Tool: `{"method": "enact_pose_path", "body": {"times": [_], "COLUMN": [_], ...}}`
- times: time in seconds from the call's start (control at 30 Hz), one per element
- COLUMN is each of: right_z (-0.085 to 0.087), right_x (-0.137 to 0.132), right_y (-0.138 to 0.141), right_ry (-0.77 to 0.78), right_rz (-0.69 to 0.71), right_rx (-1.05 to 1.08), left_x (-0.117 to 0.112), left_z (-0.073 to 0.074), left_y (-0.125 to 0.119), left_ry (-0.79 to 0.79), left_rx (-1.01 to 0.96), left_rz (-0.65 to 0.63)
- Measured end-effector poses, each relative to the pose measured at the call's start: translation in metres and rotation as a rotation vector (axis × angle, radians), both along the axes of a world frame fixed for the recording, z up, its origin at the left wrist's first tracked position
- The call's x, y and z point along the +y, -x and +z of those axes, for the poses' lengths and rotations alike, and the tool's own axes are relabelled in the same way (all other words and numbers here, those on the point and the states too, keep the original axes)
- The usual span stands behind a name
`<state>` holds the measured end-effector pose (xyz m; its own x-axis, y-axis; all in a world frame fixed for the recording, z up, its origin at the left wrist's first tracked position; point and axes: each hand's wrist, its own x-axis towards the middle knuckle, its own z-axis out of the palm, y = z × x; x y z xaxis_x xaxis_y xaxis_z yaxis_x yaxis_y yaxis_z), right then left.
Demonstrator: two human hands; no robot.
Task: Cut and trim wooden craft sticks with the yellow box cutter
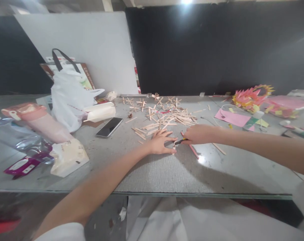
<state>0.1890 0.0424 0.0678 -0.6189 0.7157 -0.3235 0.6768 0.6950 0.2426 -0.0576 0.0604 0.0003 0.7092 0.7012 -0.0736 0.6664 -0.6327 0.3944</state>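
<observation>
My left hand (161,142) lies low on the table, with thumb and forefinger at a short wooden craft stick (174,147), steadying it. From the right, my right hand (198,133) is closed around a dark, narrow tool (181,141) with a bit of yellow at its grip. The tool's tip reaches the stick between my left thumb and forefinger; its exact kind is unclear. A thin red stick-like piece (194,151) lies under and beside my right hand. Just beyond both hands spreads a pile of craft sticks (178,117), some joined into star shapes (133,107).
A phone (109,127), a pink tumbler (38,120), a white plastic bag (66,97) and a torn packet (69,157) stand or lie at left. Pink paper (233,118), a glue bottle (253,120) and spiky paper crafts (249,97) are at right. The table edge (152,193) runs in front.
</observation>
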Motion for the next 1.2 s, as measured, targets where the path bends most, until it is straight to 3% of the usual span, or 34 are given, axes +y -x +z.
{"method": "enact_pose_path", "body": {"times": [0.23,0.33,0.67,0.83,1.2], "right_z": [0.038,0.045,0.044,0.04,0.028], "right_x": [0.003,0.006,0.02,0.016,0.028], "right_y": [0.042,0.056,0.074,0.079,0.067], "right_ry": [0.17,0.222,0.305,0.232,0.249], "right_rz": [-0.143,-0.181,-0.263,-0.204,-0.199], "right_rx": [-0.15,-0.183,-0.243,-0.164,-0.192], "left_x": [-0.001,-0.002,0.0,0.0,0.0], "left_z": [0.003,0.004,-0.003,-0.004,-0.002], "left_y": [-0.001,-0.001,-0.001,-0.001,0.0], "left_ry": [0.056,0.062,0.044,0.002,0.021], "left_rx": [-0.001,0.007,-0.01,-0.035,-0.026], "left_rz": [0.008,0.015,0.007,-0.011,-0.009]}}
